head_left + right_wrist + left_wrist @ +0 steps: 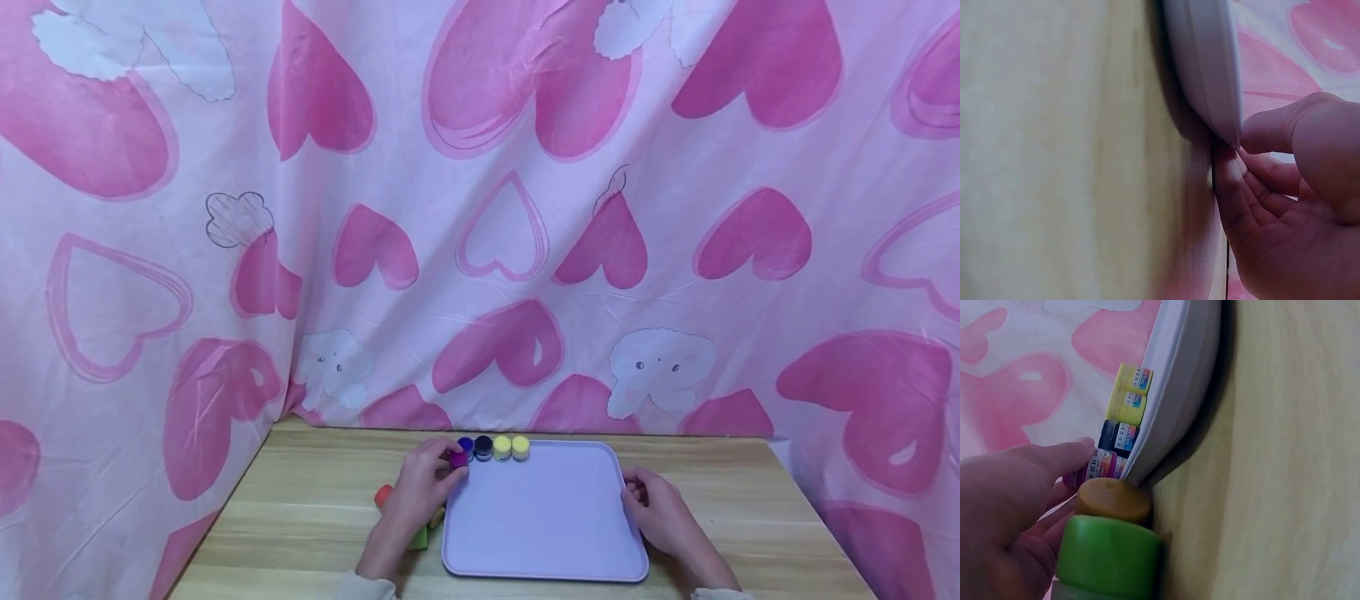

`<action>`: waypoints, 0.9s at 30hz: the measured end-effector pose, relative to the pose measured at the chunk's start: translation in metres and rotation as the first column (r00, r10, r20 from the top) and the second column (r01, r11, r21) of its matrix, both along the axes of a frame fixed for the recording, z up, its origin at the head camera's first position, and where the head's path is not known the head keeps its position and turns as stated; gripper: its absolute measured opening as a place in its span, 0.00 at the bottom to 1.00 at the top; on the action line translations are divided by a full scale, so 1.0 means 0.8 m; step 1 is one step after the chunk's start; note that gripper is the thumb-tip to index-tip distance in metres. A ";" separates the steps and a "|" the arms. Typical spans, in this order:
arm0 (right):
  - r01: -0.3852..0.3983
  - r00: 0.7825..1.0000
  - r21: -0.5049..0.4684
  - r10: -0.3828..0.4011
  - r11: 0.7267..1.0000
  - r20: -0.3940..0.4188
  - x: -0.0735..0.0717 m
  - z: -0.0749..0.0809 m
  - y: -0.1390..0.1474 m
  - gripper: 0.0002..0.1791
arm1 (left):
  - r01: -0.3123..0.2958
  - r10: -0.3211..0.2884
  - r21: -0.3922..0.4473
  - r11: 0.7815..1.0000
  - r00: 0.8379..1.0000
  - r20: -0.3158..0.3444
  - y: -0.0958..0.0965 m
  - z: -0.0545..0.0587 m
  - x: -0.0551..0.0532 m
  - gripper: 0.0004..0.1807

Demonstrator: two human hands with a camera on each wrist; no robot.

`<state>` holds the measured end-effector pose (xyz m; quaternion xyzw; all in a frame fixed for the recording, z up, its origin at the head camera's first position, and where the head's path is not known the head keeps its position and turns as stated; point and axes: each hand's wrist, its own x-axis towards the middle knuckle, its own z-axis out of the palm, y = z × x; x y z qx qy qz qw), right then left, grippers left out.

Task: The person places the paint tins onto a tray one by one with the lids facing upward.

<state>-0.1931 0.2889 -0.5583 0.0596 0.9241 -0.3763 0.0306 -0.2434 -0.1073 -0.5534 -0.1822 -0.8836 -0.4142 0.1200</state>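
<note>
My left hand pinches a small magenta paint pot between thumb and fingers at the far left corner of a pale lilac tray. Along the tray's far edge stand a blue pot, a black pot and two yellow pots, one yellow pot beside the other. Labels show on the pots in the left wrist view. With thumb and index finger, my right hand grips the tray's right rim; the right wrist view shows the tray wall between them.
Left of the tray, partly behind my left hand, are a green-topped container, a brown round lid and an orange-red piece. All rest on a wooden table. A pink heart-patterned curtain hangs behind the table and at its sides.
</note>
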 end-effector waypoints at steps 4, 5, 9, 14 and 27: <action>0.001 1.000 -0.002 -0.001 1.000 0.000 0.000 0.000 0.000 0.17 | 0.000 0.000 0.009 1.000 1.000 0.003 0.003 -0.002 -0.001 0.14; 0.001 1.000 -0.001 -0.001 1.000 0.000 0.000 0.000 0.000 0.17 | -0.001 0.001 0.008 1.000 1.000 0.004 0.004 -0.002 -0.001 0.14; 0.003 1.000 0.000 -0.003 1.000 0.002 0.000 -0.001 0.001 0.16 | -0.015 0.015 -0.014 1.000 1.000 0.011 0.005 -0.006 -0.001 0.14; 0.005 1.000 0.007 -0.005 1.000 -0.002 -0.001 -0.002 0.001 0.16 | -0.049 0.050 -0.066 0.997 0.999 0.016 0.007 -0.010 -0.001 0.15; 0.001 1.000 0.001 -0.001 1.000 -0.005 0.000 0.000 0.000 0.16 | -0.122 0.127 -0.163 0.979 0.992 0.021 0.014 -0.006 -0.001 0.17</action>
